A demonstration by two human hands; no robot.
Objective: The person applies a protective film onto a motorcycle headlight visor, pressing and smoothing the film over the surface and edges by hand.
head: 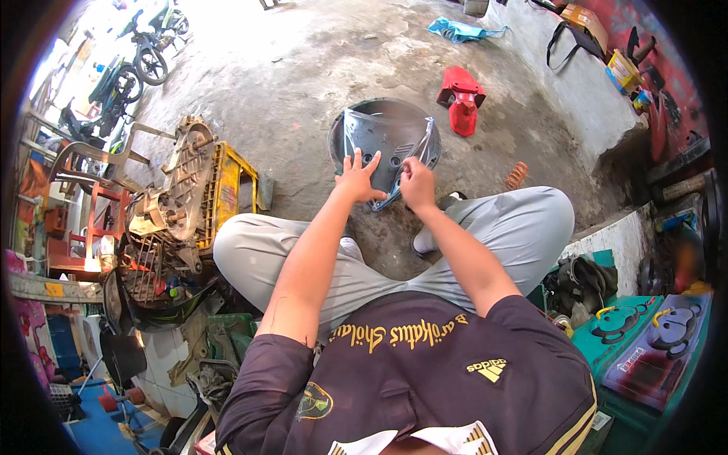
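Note:
A dark grey plastic motorcycle body panel (378,139), roughly triangular, lies across a round black basin (336,141) on the floor in front of me. It has two round holes, a slotted vent and pale blue-white edges. My left hand (358,181) rests on the panel's lower left with fingers spread, its thumb near the narrow end. At the right edge is my right hand (417,183), its fingers curled; whether anything is inside them is hidden. Beyond the basin, to the right, lies a red plastic motorcycle part (463,102).
An orange coil spring (516,176) lies near my right knee. To the left, metal engine casings (190,170) lean by a yellow crate (230,190). A blue cloth (460,29) lies farther off, and motorcycles (122,79) stand at upper left. Toolboxes (617,327) sit at lower right.

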